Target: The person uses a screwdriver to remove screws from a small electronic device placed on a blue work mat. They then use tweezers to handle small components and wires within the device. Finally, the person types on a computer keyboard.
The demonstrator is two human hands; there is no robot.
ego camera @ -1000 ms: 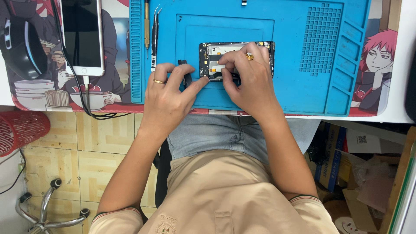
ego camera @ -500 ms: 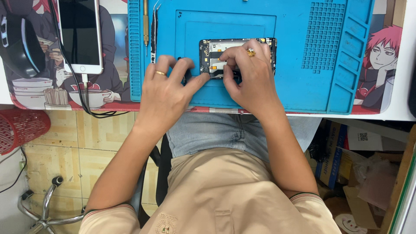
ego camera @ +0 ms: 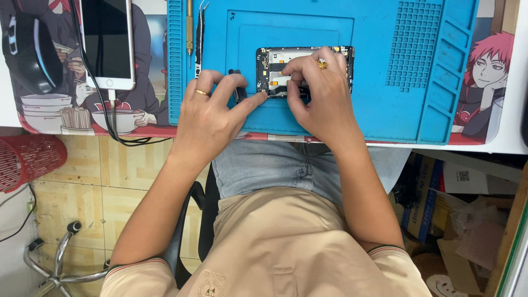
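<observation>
An opened phone (ego camera: 278, 63) with its back off lies on the blue repair mat (ego camera: 385, 104), inner parts showing. My right hand (ego camera: 316, 93) covers its right half, fingers curled and pinching at something small inside the phone; what it grips is hidden. My left hand (ego camera: 212, 113) rests on the mat at the phone's left, fingers spread, forefinger tip touching the phone's lower left corner. A small dark tool (ego camera: 237, 91) lies under the left fingers. Each hand wears a ring.
A white phone (ego camera: 107, 44) with a dark screen lies at the left on a picture desk mat (ego camera: 38, 104), a black cable (ego camera: 110, 129) plugged in. A screwdriver (ego camera: 189, 27) and tweezers (ego camera: 200, 33) lie at the blue mat's left edge. Red basket (ego camera: 27, 159) below left; boxes at right.
Both hands have stayed on the opened phone. The view shifted slightly; my right fingers moved a little over the phone's inside, and my left forefinger keeps pressing the corner.
</observation>
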